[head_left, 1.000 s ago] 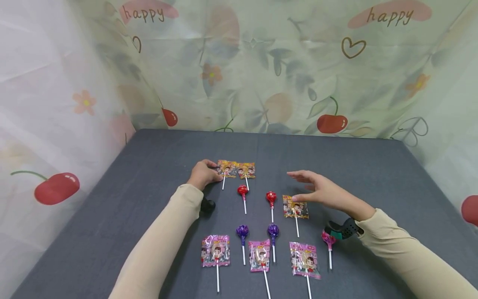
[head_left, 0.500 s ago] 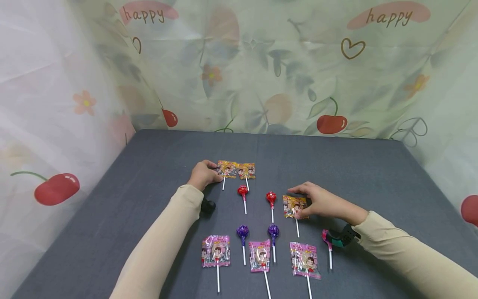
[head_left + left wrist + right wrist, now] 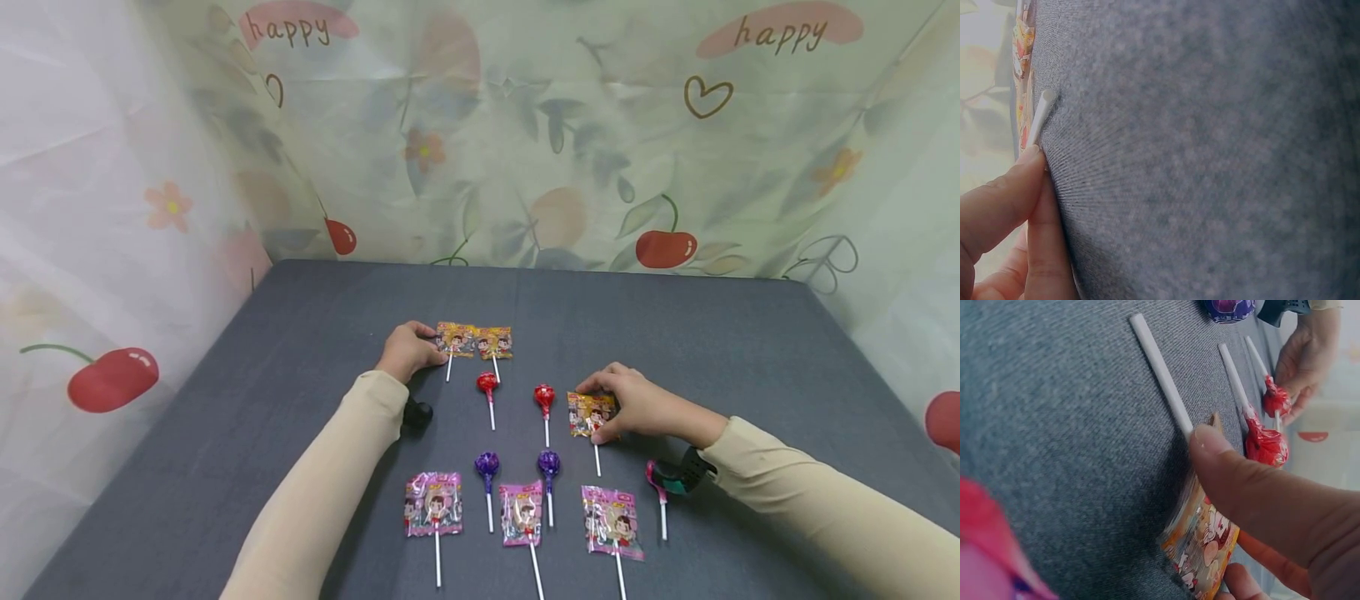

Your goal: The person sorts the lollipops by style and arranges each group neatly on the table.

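Observation:
At the back of the table, my left hand [image 3: 408, 350] pinches the left edge of a lollipop in an orange wrapper [image 3: 456, 339]. In the left wrist view its white stick [image 3: 1040, 115] pokes out past the thumb tip. A second orange-wrapped lollipop [image 3: 495, 342] lies against its right side. Further right, my right hand [image 3: 648, 407] grips another orange-wrapped lollipop [image 3: 587, 412], thumb on the near side by the stick and fingers at the far side. The right wrist view shows that packet [image 3: 1207, 540] lying under the thumb, partly covered by the hand.
Two red lollipops [image 3: 544, 397] lie between the hands, with two purple lollipops [image 3: 487, 464] nearer. Along the front are pink-wrapped lollipops [image 3: 433, 504]. A pink lollipop [image 3: 651, 475] is partly hidden by the right wrist's black strap [image 3: 686, 473]. Patterned cloth [image 3: 525, 167] stands behind the grey table [image 3: 337, 300].
My right hand has come down and toward me onto the right orange-wrapped lollipop, its fingers curling about the packet. The left hand and the lollipops look unmoved.

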